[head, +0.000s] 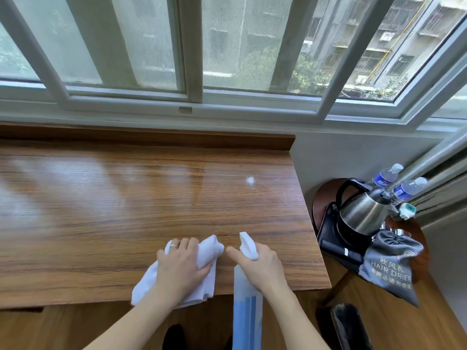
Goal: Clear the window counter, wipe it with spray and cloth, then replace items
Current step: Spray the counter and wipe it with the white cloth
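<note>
The wooden window counter [106, 210] stretches under the window and has nothing standing on it. A small white blob of spray foam [250, 180] lies on its right part. My left hand [180, 263] presses a bunched white cloth [204, 258] onto the counter near the front edge. My right hand [257, 263] grips a white and blue spray bottle [246, 311], with the nozzle pointing away over the counter and the index finger stretched out to the left.
A low round wooden table [321, 203] stands right of the counter. It carries a steel kettle [364, 213] on a black tray, two water bottles [385, 176], a small teal and white item and a grey hair drier bag [390, 263]. A dark object lies on the floor at lower right.
</note>
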The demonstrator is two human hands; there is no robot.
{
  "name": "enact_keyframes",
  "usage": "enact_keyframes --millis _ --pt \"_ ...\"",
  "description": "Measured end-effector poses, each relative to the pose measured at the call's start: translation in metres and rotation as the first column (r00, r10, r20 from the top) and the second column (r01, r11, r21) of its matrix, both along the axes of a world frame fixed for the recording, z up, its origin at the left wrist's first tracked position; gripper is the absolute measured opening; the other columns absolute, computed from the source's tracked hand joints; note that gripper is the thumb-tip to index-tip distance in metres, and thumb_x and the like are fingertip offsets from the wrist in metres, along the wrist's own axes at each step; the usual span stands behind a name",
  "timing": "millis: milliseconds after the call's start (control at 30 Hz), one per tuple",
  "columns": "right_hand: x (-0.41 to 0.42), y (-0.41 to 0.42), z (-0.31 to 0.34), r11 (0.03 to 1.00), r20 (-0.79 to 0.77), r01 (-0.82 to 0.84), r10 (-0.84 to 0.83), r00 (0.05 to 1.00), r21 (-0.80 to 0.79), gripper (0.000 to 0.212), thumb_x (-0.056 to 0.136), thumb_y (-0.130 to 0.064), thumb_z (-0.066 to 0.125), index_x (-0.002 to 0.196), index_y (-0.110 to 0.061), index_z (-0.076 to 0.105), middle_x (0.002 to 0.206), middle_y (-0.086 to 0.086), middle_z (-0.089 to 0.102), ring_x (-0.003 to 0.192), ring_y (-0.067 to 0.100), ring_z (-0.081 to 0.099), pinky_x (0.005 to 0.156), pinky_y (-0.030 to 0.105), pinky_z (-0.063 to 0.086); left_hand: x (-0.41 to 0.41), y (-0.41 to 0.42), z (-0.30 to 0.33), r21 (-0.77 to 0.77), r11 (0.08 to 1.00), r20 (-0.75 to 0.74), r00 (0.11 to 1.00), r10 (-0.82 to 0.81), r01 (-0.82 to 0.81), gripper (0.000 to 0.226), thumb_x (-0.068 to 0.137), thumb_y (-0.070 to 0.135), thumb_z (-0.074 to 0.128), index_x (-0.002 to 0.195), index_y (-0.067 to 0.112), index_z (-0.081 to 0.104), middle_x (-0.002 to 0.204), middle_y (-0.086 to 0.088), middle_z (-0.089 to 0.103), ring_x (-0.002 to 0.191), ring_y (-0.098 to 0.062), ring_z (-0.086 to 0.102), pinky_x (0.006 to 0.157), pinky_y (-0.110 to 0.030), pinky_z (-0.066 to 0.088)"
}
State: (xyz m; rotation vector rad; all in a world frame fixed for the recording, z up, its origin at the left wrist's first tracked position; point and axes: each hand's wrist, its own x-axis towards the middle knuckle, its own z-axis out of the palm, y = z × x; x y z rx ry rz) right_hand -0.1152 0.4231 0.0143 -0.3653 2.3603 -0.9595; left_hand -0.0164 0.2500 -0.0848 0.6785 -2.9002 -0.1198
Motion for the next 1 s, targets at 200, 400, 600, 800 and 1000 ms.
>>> enact_keyframes --millis 200,400,600,800,1000 --pt "-0.02 -0.009 0.006 1.0 -0.017 -0.02 0.021 1.0 0.011 0.047 0.085 -0.063 0.064 0.066 -0.023 0.051 0.066 -0.006 0.055 0.062 0.009 0.05 0.059 0.027 0.038 -0.003 0.014 -0.004 -0.024 1.0 -0.002 1.0 -0.013 0.013 0.055 0.072 0.069 0.045 0.083 0.017 0.062 0.077 0.001 0.06 0.073 -0.028 0.059 0.058 -0.038 0.036" --pt "-0.025 -0.014 0.003 1.0 0.019 -0.005 0.005 1.0 0.014 0.049 0.083 -0.063 0.065 0.06 -0.025 0.044 0.06 -0.009 0.049 0.059 0.008 0.046 0.058 0.026 0.035 -0.045 0.0 -0.003 -0.03 1.0 -0.043 0.999 0.0 -0.001 0.061 0.073 0.074 0.044 0.08 0.016 0.06 0.074 0.0 0.057 0.073 -0.028 0.057 0.057 -0.036 0.034" --pt "-0.028 -0.014 0.006 1.0 0.028 -0.017 0.017 0.999 0.004 0.046 0.085 -0.061 0.065 0.061 -0.027 0.046 0.06 -0.009 0.05 0.059 0.006 0.047 0.059 0.024 0.037 -0.105 -0.018 0.0 -0.028 0.998 -0.011 0.998 0.056 -0.056 0.061 0.073 0.074 0.045 0.076 0.014 0.056 0.071 -0.003 0.056 0.07 -0.028 0.056 0.057 -0.036 0.031" --pt "-0.034 -0.012 0.014 1.0 -0.002 -0.012 0.012 1.0 -0.006 0.048 0.085 -0.061 0.065 0.061 -0.026 0.044 0.06 -0.009 0.049 0.058 0.006 0.045 0.057 0.022 0.035 -0.12 -0.027 0.005 -0.007 0.998 0.045 0.997 0.068 -0.068 0.061 0.067 0.073 0.064 0.085 0.015 0.058 0.082 -0.001 0.061 0.082 -0.027 0.058 0.06 -0.038 0.032" --pt "-0.039 -0.015 0.02 1.0 -0.004 -0.01 0.01 1.0 0.017 0.05 0.085 -0.061 0.065 0.064 -0.022 0.043 0.064 -0.007 0.049 0.061 0.008 0.046 0.059 0.025 0.036 -0.092 -0.009 0.004 0.04 0.998 0.101 0.994 0.043 -0.047 0.066 0.061 0.076 0.047 0.088 0.018 0.058 0.083 0.002 0.06 0.081 -0.025 0.057 0.059 -0.037 0.031"
